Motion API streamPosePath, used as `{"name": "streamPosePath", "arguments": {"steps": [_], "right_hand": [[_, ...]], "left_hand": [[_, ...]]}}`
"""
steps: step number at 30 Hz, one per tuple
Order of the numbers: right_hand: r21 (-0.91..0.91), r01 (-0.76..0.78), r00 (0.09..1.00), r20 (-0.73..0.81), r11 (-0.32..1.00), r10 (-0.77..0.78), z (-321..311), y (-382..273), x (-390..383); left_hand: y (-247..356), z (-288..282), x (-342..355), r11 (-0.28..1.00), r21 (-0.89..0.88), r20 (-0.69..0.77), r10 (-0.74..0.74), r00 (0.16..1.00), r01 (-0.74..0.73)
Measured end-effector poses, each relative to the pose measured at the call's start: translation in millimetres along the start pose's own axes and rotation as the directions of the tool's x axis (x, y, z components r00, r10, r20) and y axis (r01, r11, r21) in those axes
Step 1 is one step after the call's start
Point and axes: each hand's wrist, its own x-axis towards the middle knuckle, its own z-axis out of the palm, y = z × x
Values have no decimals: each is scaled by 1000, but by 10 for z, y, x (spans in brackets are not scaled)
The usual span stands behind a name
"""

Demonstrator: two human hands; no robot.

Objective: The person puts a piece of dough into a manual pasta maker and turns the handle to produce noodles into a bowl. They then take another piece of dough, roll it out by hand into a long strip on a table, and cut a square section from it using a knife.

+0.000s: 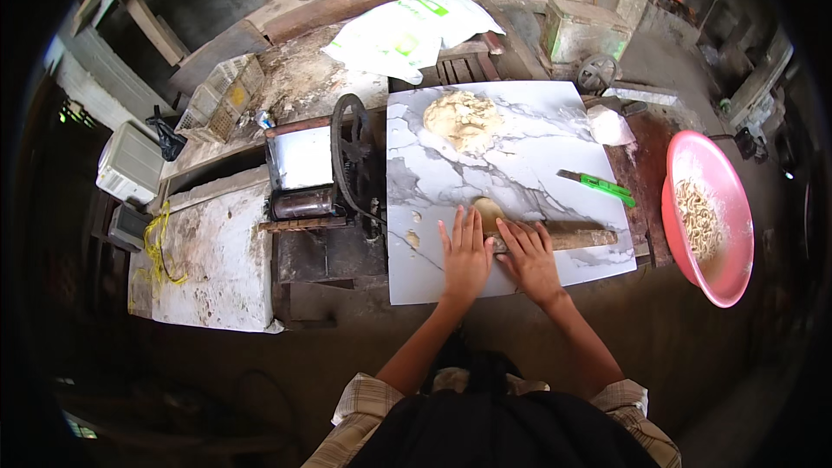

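My left hand [464, 260] lies with fingers extended at the lower middle of the marble-patterned board [520, 156], touching the near end of a flattened dough piece and the wooden stick. My right hand [530, 262] rests its spread fingers across the same wooden stick [581, 237], which reaches rightward over the board. The small dough piece [485, 206] shows just beyond my fingertips, partly hidden by them. A rough mound of dough [459, 120] sits at the back of the board. A green-handled utility knife [602, 186] lies at the right.
A pink basin [730, 217] holding shaped dough pieces stands right. A hand-cranked roller machine [302, 204] with a large wheel is left of the board, beside a plastic crate [221, 100] and a stained white slab [204, 260]. White sacks [399, 30] lie behind.
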Motion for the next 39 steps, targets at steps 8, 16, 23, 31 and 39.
{"name": "streamPosePath", "arguments": {"steps": [8,16,23,31,39], "right_hand": [[207,81,978,170,975,-117,-229,431,355],[343,-125,950,313,931,12,-12,504,714],[-19,-185,982,-35,983,184,451,325,924],[-119,-51,998,-29,992,48,483,352,355],[-127,-144,987,-90,981,133,617,566,1042]], "left_hand": [[-101,-48,241,972,-229,-81,-76,994,56],[-198,-36,490,968,-42,-24,-247,969,246],[-295,254,890,793,105,-18,-602,798,601],[100,71,465,892,194,-172,-379,909,408],[-228,53,1096,965,-30,-224,-261,939,261]]}}
